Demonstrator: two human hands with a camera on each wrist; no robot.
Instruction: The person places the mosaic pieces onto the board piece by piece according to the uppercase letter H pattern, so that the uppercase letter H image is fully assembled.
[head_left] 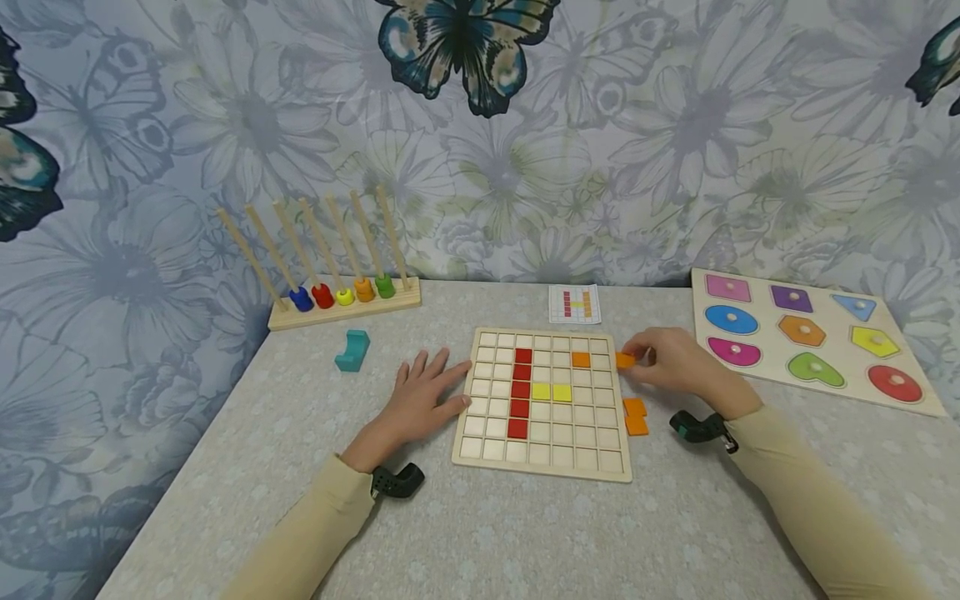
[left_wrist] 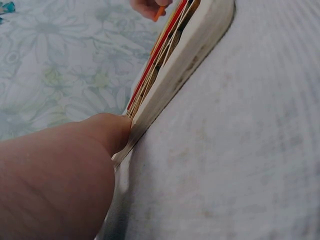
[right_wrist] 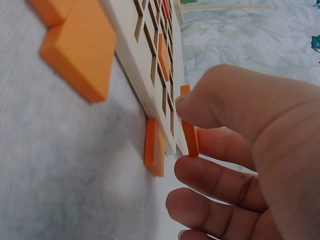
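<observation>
A wooden grid board (head_left: 540,473) lies on the table. A column of several red tiles (head_left: 520,389), two yellow tiles (head_left: 551,392) and one orange tile (head_left: 581,360) sit in its cells. My left hand (head_left: 426,402) rests flat by the left side, thumb and forefinger touching the board's edge. Beyond the right edge, my right hand (head_left: 667,362) pinches an orange square tile (right_wrist: 190,140) between thumb and fingers. Another orange tile (right_wrist: 154,148) lies against the board's side below it. Two more orange tiles (head_left: 635,416) lie nearer me.
Behind the board lies a printed pattern card (head_left: 574,304). A wooden peg stand (head_left: 345,314) with coloured rings and a teal block (head_left: 352,351) are at the left. A shape puzzle board (head_left: 817,337) lies at the right. The patterned wall (head_left: 510,208) closes the back.
</observation>
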